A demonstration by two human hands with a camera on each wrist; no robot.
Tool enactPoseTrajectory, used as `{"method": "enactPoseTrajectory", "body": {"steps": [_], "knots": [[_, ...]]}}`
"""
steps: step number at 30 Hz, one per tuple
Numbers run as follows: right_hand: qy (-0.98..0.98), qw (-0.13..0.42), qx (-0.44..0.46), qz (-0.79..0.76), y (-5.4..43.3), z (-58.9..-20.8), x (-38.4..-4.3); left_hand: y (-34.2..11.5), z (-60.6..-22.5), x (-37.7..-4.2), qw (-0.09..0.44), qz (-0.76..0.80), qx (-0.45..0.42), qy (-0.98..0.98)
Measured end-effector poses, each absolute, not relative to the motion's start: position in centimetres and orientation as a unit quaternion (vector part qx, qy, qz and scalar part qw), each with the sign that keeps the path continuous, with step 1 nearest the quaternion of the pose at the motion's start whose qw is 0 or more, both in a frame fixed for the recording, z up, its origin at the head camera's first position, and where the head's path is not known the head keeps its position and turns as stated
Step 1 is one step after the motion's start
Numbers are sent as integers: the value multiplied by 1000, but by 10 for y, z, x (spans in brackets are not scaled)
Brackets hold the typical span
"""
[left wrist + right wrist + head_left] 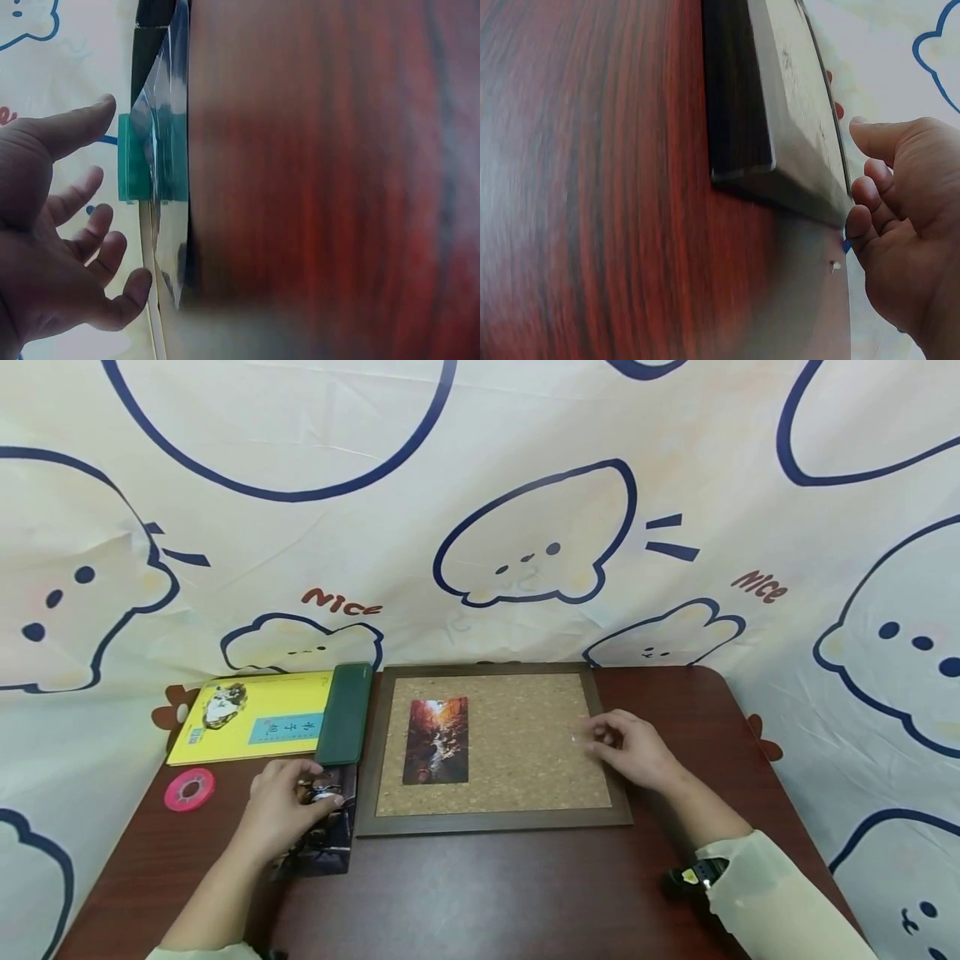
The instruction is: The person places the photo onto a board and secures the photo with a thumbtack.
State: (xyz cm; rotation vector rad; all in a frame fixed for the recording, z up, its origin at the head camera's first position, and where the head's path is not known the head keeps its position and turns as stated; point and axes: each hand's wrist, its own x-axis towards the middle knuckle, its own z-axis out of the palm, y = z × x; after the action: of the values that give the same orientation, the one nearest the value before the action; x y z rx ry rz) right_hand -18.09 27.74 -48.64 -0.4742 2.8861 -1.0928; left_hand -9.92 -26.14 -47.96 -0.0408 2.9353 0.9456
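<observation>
My left hand [283, 806] hovers over a dark glossy photo [330, 847] left of the corkboard, thumb and fingers spread apart. In the left wrist view, those glossy sheets [172, 90] bend up beyond the fingers. A wood-framed corkboard [532, 752] lies in the middle of the table, bearing an autumn stream photo [437, 741] on its left half. Above the board's right edge, my right hand [633, 750] pinches a small clear thing [576, 739], apparently a pushpin, blurred at the fingertips. The right wrist view hides the tips of that pinch.
A green case [345, 714] stands left of the board, against a yellow book [262, 714]. A pink roll of tape [189, 789] lies at the table's left. Right of the board, a tiny white item [835, 266] lies on the table. A patterned cloth [525, 627] hangs behind.
</observation>
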Motion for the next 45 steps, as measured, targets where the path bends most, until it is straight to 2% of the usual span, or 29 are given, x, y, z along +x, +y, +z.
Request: {"method": "enactPoseTrajectory", "body": {"steps": [24, 38, 45], "knots": [[948, -10, -88, -306, 323, -501, -202, -269, -482, -91, 67, 289, -44, 954], [962, -5, -59, -265, 326, -501, -212, -271, -480, -95, 111, 300, -73, 944], [967, 1, -54, -250, 321, -503, -216, -273, -481, -98, 110, 280, -56, 952]]}}
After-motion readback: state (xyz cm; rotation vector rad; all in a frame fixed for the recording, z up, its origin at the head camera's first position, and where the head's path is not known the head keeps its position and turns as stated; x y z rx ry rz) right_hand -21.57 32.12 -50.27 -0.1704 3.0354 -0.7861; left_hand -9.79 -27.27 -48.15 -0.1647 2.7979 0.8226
